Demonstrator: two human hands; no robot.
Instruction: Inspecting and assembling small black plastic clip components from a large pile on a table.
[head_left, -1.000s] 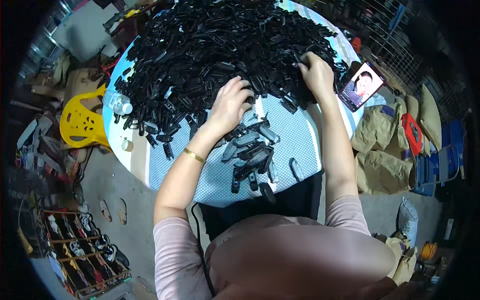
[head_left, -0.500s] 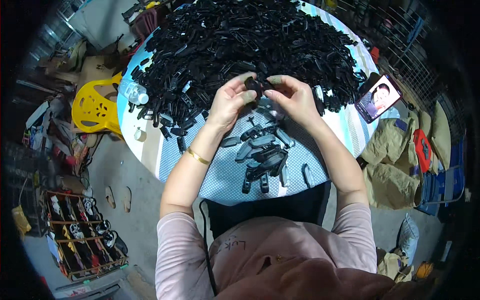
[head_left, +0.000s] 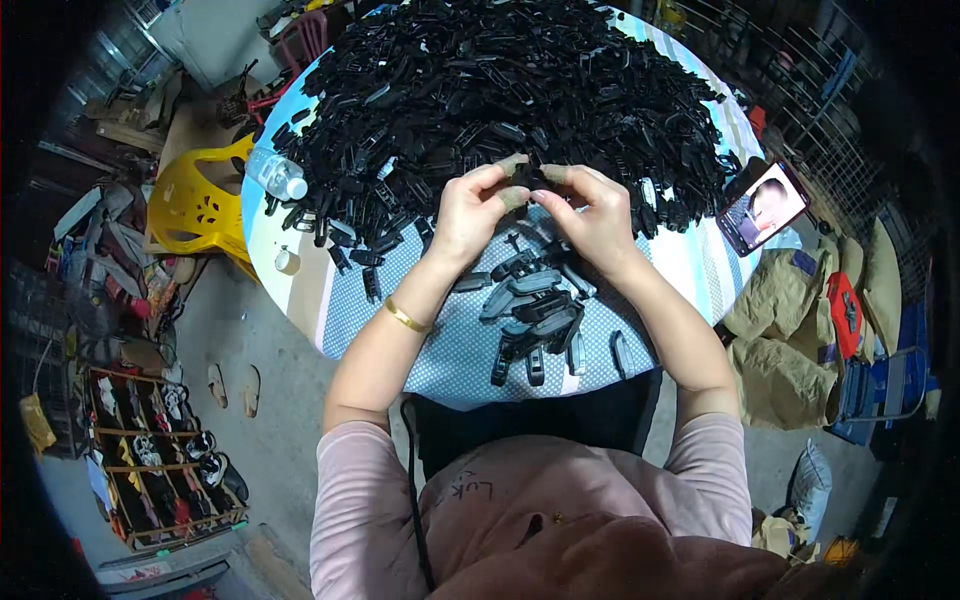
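Both hands meet just in front of a large pile of black plastic parts. A small black plastic part is pinched between their fingertips, mostly hidden by them. My left hand closes on it with thumb and forefinger, both wearing tan finger covers. From the other side, my right hand grips it; its forefinger is covered too, its thumb bare. Nearer me, below the hands, lies a small heap of long black-and-grey plastic pieces. One single piece rests apart, near the table's front edge.
A round table with a patterned cloth carries everything. A water bottle and a small white cup are at its left, a propped phone at its right. Beyond stand a yellow chair and brown sacks.
The view has shifted slightly. My hands have drawn closer together around the black part, which shows less between the fingers now. The heap below them looks unchanged.
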